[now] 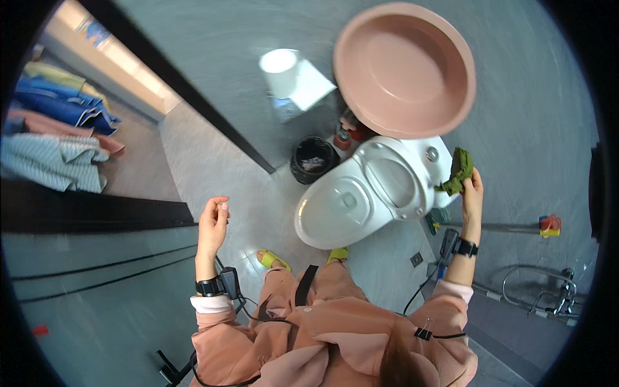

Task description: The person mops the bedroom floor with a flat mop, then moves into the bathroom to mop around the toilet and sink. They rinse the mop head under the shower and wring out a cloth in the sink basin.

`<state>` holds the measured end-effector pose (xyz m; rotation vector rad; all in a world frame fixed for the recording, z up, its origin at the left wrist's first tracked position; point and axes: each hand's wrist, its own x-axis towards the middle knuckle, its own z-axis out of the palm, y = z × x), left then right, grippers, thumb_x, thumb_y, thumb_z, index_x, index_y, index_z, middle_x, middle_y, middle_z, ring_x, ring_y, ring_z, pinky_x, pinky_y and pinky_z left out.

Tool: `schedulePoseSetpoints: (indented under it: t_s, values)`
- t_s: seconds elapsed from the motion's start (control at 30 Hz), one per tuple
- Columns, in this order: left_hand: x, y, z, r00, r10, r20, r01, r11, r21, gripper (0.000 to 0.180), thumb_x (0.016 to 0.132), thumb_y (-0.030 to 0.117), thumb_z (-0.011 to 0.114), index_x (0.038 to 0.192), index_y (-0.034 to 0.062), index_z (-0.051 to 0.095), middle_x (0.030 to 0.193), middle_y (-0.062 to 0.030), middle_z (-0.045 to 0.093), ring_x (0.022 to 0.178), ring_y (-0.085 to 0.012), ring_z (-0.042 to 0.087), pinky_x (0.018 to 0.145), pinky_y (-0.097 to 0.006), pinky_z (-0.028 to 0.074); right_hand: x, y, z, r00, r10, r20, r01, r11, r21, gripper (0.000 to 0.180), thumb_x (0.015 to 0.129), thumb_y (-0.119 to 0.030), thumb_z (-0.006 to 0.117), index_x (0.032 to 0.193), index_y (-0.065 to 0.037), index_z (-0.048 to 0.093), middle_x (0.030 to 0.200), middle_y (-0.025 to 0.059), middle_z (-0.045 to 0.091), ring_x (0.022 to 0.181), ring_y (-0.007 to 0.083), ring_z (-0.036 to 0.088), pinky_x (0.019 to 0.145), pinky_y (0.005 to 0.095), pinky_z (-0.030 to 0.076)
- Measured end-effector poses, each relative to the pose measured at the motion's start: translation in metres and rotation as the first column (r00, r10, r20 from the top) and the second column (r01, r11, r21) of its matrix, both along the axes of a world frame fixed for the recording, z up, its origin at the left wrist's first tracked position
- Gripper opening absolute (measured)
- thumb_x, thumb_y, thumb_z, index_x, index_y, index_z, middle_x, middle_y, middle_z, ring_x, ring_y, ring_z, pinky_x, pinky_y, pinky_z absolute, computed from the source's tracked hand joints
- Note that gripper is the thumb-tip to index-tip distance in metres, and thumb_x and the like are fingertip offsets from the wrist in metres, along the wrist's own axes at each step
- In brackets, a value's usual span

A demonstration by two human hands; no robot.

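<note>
Head view: right hand [472, 193] raised, fingers clamped on crumpled green cloth [457, 171]. Cloth held up in air, just beside white toilet tank [431, 158], near its round flush button [432, 153]. Left hand [214, 222] lifted, holding nothing, fingers loosely curled, thumb near fingertips. White toilet [361, 193] in between hands, lid shut. Pink basin [405, 68] leaned above tank. Black bin [313, 159] beside toilet, white paper roll [281, 71] further back. Yellow-green slippers [273, 259] on grey floor [206, 161].
</note>
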<state>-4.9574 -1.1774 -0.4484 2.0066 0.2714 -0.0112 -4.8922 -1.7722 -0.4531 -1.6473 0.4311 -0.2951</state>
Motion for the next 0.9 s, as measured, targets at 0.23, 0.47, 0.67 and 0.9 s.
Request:
schedulePoseSetpoints:
  t_s: [0.23,0.47,0.67,0.9]
  values:
    - [-0.042,0.153,0.019,0.989,0.108,0.098,-0.096,0.988,-0.117,0.017,0.092,0.017,0.051,0.103,0.0045,0.055,0.070,0.0026,0.049,0.065,-0.0051,0.047,0.059,-0.021,0.040,0.014,0.254,0.039,0.836,0.542,-0.085,-0.548,0.833,-0.078,0.037,0.078,0.001,0.048,0.115,-0.001,0.053,0.099,0.0013,0.058,0.091,0.0101,0.054,0.081,0.0238,0.042]
    - [-0.063,0.275,0.049,0.947,0.218,0.235,-0.189,0.972,-0.140,0.018,0.091,0.016,0.052,0.101,0.0023,0.056,0.069,0.0015,0.050,0.063,-0.0055,0.047,0.057,-0.021,0.040,0.035,0.494,0.008,0.607,0.787,-0.111,-0.781,0.617,0.096,0.035,0.080,0.000,0.047,0.115,-0.002,0.051,0.093,0.0011,0.059,0.076,0.0081,0.055,0.057,0.0211,0.045]
    - [-0.016,0.341,0.039,0.962,0.203,0.183,-0.169,0.968,-0.187,0.017,0.090,0.015,0.053,0.101,0.0017,0.055,0.069,0.0006,0.051,0.065,-0.0061,0.048,0.057,-0.021,0.040,0.086,0.629,0.015,0.524,0.849,-0.069,-0.843,0.528,0.102,0.036,0.080,0.001,0.045,0.115,-0.004,0.050,0.091,-0.0007,0.058,0.070,0.0060,0.054,0.055,0.0199,0.044]
    - [0.094,0.449,0.057,0.960,0.206,0.191,-0.192,0.977,-0.089,0.018,0.091,0.015,0.052,0.102,0.0018,0.055,0.073,0.0015,0.051,0.066,-0.0063,0.048,0.059,-0.021,0.041,0.216,0.760,-0.009,0.601,0.799,-0.005,-0.784,0.591,0.190,0.037,0.078,0.001,0.048,0.116,-0.003,0.051,0.091,0.0025,0.060,0.064,0.0067,0.054,0.052,0.0205,0.044]
